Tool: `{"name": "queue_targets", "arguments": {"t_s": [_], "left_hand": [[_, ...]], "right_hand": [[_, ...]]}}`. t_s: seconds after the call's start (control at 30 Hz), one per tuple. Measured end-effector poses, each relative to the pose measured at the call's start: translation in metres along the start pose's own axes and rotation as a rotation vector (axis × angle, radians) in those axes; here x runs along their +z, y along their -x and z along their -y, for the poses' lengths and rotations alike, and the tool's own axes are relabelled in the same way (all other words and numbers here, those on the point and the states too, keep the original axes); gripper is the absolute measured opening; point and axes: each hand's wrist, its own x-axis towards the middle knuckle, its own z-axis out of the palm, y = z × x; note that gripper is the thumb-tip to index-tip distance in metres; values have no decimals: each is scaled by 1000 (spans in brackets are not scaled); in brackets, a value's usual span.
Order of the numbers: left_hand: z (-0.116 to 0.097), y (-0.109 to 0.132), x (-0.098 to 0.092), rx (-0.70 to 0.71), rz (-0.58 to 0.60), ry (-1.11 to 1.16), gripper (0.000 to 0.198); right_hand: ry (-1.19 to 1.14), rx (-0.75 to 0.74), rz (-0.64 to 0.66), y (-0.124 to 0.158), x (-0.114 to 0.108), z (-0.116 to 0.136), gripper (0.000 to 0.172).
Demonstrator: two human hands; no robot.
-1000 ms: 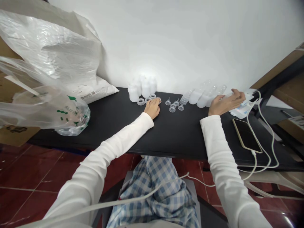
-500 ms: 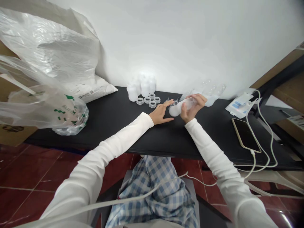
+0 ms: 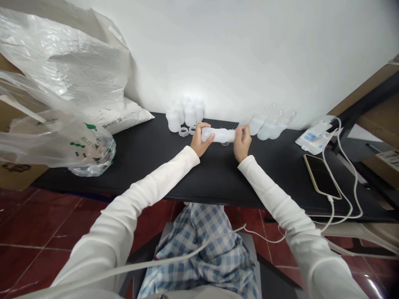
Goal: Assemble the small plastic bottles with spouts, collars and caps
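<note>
A translucent white baby bottle (image 3: pixel 218 135) lies level in the air above the table, between my hands. My left hand (image 3: pixel 201 140) is closed round its base end, thumb across the front. At the other end my right hand (image 3: pixel 242 143) grips the top with bent fingers, which hide most of that end. Just behind and below the bottle, small clear parts (image 3: pixel 225 144) show partly. A few ring collars (image 3: pixel 183 131) lie left of my left hand, some hidden by it. Farther back stands a group of open white bottles (image 3: pixel 187 113).
Several bottles with clear domed caps (image 3: pixel 272 124) lean by the wall at right. Beyond them are a white-blue packet (image 3: pixel 313 137), a phone (image 3: pixel 322 176) and looping white cables (image 3: pixel 352 170). Plastic bags (image 3: pixel 90 145) crowd the black table's (image 3: pixel 140 145) left end.
My right hand has shifted from the bottle's body to its top end. My left hand, open over the table before, now grips the base. The bottle has turned level and moved left.
</note>
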Motion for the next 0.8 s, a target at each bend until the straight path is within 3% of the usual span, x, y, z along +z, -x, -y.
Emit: {"name": "queue_targets", "arguments": {"t_s": [0.13, 0.47, 0.63, 0.8], "left_hand": [[-9, -5, -5, -156, -30, 70, 35], [-9, -9, -3, -324, -21, 212, 34], [-8, -10, -1, -492, 45, 405, 43], [-6, -12, 0, -528, 101, 454, 46]], "right_hand": [[78, -27, 50, 5, 1, 4, 35], [311, -204, 203, 2, -8, 4, 32], [365, -290, 244, 2, -11, -1, 30], [403, -411, 266, -1, -17, -9, 25]]}}
